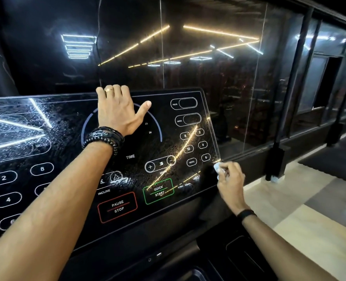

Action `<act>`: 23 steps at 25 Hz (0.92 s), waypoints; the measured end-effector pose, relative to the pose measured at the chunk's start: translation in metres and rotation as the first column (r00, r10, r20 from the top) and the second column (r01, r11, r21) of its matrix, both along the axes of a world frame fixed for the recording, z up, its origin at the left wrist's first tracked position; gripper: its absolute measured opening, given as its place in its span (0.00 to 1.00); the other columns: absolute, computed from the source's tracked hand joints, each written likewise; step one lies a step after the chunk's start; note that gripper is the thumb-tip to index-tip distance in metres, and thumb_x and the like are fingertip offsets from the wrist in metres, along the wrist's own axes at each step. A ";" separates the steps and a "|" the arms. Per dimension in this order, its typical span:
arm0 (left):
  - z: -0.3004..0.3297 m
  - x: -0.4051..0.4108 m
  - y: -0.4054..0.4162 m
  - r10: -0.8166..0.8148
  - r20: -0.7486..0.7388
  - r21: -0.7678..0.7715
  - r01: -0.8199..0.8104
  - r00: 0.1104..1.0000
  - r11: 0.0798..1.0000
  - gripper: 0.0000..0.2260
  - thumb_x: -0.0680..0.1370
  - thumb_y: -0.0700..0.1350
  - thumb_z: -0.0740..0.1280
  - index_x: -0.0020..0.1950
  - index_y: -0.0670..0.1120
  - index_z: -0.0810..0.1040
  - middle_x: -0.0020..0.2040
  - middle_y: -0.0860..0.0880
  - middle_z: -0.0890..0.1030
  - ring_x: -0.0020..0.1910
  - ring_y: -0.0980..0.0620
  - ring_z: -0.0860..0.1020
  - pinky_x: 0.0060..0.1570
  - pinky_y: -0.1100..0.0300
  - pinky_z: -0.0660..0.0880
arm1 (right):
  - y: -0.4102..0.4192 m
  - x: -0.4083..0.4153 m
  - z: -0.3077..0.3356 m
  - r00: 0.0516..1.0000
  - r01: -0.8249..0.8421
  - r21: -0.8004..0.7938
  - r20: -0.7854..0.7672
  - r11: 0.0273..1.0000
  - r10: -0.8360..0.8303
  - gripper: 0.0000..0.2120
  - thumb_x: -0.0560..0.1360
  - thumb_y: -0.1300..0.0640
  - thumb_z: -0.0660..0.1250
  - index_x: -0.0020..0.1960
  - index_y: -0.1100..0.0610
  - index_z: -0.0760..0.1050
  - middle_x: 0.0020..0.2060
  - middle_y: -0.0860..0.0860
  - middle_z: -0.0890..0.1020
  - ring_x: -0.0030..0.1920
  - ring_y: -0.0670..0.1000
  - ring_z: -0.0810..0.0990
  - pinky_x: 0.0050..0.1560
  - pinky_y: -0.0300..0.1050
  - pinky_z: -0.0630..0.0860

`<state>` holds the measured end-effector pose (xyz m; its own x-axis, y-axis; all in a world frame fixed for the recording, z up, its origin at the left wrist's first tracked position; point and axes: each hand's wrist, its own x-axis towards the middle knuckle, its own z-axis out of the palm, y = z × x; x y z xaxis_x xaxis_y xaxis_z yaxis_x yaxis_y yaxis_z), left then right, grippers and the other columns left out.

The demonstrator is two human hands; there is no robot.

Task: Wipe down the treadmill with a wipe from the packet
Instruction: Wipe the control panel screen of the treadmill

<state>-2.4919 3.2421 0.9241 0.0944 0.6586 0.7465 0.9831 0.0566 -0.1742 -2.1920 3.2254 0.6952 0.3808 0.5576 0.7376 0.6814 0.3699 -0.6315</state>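
Treadmill console (127, 159) under flat left hand (117, 110), right hand (229, 179) grip pinching wipe (218, 166), glass wall (208, 57) behind

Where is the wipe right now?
In the head view, the wipe is bunched in the right hand at the console panel's lower right edge, beside the "6" button.

Head view, close, down onto console (127, 159)

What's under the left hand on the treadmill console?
The left hand rests flat on the console panel, fingers hooked over its top edge. It covers the upper middle of the blue dial arc; numbers 21 and 24 show beside it. Whatever is printed beneath the palm is hidden.
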 end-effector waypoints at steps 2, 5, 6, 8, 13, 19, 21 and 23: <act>-0.002 0.001 0.000 0.004 0.002 0.008 -0.004 1.000 1.000 0.37 0.80 0.69 0.46 0.56 0.36 0.73 0.55 0.33 0.76 0.58 0.35 0.72 0.65 0.38 0.63 | -0.011 -0.016 -0.013 0.994 -0.102 0.018 0.047 0.995 0.101 0.11 0.75 0.68 0.69 0.48 0.52 0.76 0.46 0.43 0.75 0.43 0.41 0.77 0.50 0.61 0.76; -0.003 -0.001 0.001 0.002 -0.001 0.013 -0.002 1.000 1.000 0.37 0.80 0.69 0.45 0.57 0.36 0.72 0.55 0.34 0.76 0.58 0.35 0.72 0.66 0.38 0.63 | -0.036 -0.020 -0.050 0.970 -0.131 0.072 0.214 0.989 0.113 0.05 0.77 0.60 0.65 0.49 0.51 0.75 0.47 0.45 0.76 0.45 0.47 0.78 0.50 0.55 0.74; -0.003 -0.001 0.002 0.004 -0.003 0.018 -0.004 1.000 1.000 0.37 0.80 0.69 0.45 0.57 0.37 0.72 0.55 0.35 0.76 0.58 0.35 0.72 0.66 0.38 0.63 | -0.030 -0.013 -0.049 0.980 -0.103 0.086 0.177 0.991 0.087 0.03 0.77 0.59 0.64 0.48 0.51 0.75 0.45 0.46 0.77 0.43 0.49 0.77 0.48 0.59 0.75; -0.003 0.000 0.003 0.011 -0.007 0.011 -0.011 1.000 1.000 0.37 0.80 0.70 0.45 0.57 0.37 0.72 0.55 0.35 0.76 0.58 0.35 0.72 0.67 0.38 0.63 | -0.004 0.000 -0.027 1.000 0.008 0.027 -0.017 1.000 -0.008 0.04 0.76 0.62 0.66 0.46 0.54 0.76 0.43 0.49 0.76 0.40 0.50 0.75 0.47 0.67 0.75; -0.003 0.000 0.002 0.019 -0.012 0.018 -0.019 1.000 1.000 0.36 0.79 0.70 0.44 0.60 0.39 0.71 0.56 0.34 0.75 0.60 0.35 0.71 0.67 0.39 0.62 | 0.004 -0.037 0.022 0.991 -0.128 0.085 0.056 0.988 0.123 0.07 0.77 0.65 0.69 0.47 0.55 0.78 0.46 0.42 0.76 0.43 0.42 0.76 0.52 0.53 0.75; -0.003 0.001 0.003 0.043 -0.016 -0.009 -0.043 0.999 0.999 0.37 0.79 0.70 0.43 0.60 0.40 0.71 0.56 0.35 0.75 0.61 0.35 0.71 0.68 0.39 0.62 | 0.026 -0.001 0.016 0.987 0.022 0.027 -0.161 0.999 -0.017 0.07 0.77 0.65 0.68 0.46 0.52 0.77 0.45 0.49 0.77 0.41 0.42 0.76 0.51 0.66 0.75; -0.004 0.003 0.003 0.049 -0.020 -0.016 -0.050 0.999 0.999 0.37 0.79 0.70 0.42 0.59 0.39 0.71 0.56 0.34 0.75 0.60 0.35 0.71 0.68 0.38 0.61 | 0.018 -0.019 0.014 0.994 0.000 0.046 -0.107 0.999 0.005 0.06 0.77 0.65 0.68 0.48 0.54 0.78 0.46 0.49 0.77 0.44 0.42 0.76 0.51 0.63 0.76; -0.005 0.002 0.003 0.048 -0.019 -0.009 -0.048 0.999 0.999 0.37 0.79 0.70 0.42 0.60 0.39 0.71 0.56 0.35 0.75 0.60 0.35 0.71 0.68 0.38 0.61 | -0.009 -0.039 -0.009 0.962 -0.167 0.107 0.235 0.980 0.139 0.07 0.78 0.63 0.66 0.51 0.52 0.77 0.49 0.46 0.78 0.50 0.44 0.78 0.54 0.53 0.73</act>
